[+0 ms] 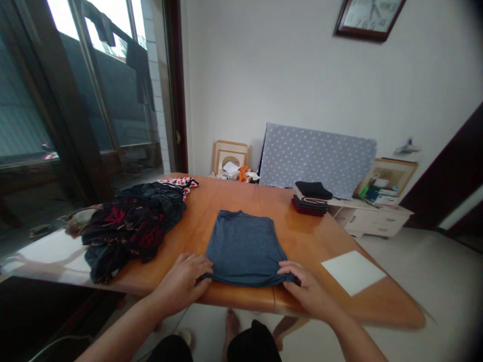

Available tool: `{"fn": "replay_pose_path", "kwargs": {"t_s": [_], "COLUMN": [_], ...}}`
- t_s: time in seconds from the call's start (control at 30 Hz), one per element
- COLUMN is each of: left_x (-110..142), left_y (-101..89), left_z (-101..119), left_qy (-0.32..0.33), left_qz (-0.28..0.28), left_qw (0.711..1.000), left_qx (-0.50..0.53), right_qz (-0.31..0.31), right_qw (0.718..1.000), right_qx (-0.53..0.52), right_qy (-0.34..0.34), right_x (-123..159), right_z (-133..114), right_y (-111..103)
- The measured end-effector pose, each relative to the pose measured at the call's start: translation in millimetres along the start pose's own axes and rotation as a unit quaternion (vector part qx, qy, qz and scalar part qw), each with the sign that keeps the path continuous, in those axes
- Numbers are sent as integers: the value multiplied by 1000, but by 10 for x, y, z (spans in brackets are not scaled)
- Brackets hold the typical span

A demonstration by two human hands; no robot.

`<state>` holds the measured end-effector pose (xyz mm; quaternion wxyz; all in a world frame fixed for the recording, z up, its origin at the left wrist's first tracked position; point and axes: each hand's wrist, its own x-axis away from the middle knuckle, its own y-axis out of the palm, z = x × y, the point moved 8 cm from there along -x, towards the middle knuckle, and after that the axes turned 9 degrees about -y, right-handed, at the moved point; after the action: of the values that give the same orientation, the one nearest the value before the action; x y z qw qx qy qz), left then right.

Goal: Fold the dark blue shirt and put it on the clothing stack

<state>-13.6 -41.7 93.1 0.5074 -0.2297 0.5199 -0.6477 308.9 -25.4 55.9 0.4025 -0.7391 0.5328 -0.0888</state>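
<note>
A folded blue-grey T-shirt [244, 250] lies flat in the middle of the orange wooden table [302, 296], its hem toward me. My left hand [181, 284] is at the hem's left corner, with the fingers over the fabric. My right hand [305, 289] pinches the right corner of the hem between fingers and thumb. The near table edge runs just below both hands. To the left of the shirt, a heap of dark patterned clothing [128, 226] lies apart from my left hand.
A small stack of folded dark clothes [311, 198] sits at the table's far right, and a white sheet [353, 271] lies near its right edge. A red-and-white patterned cloth [177, 183] lies at the far end. Picture frames and a polka-dot board lean behind the table.
</note>
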Motion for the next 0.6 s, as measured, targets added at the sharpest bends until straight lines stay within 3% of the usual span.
{"fn": "replay_pose_path", "kwargs": {"t_s": [0.13,0.23,0.33,0.43,0.5,0.6], "left_x": [-11,-120,-329,-648,-907,-1305], "left_y": [-70,-95,-87,-49,-11,42], "left_z": [36,-47,-281,-614,-829,-1082], "left_qy": [-11,-35,-69,-113,-146,-193], "left_qz": [-7,-5,23,54,59,52], "left_qw": [1000,998,994,989,984,978], "left_qx": [24,55,75,84,81,62], "right_qz": [-53,-12,77,159,174,150], "right_qw": [998,999,993,980,975,976], "right_qx": [-2,-33,-42,17,62,114], "right_qy": [22,39,78,119,123,111], "right_x": [63,33,-30,-127,-252,-491], "right_z": [-119,-125,76,387,553,708], "right_y": [-31,-162,-330,-460,-467,-381]}}
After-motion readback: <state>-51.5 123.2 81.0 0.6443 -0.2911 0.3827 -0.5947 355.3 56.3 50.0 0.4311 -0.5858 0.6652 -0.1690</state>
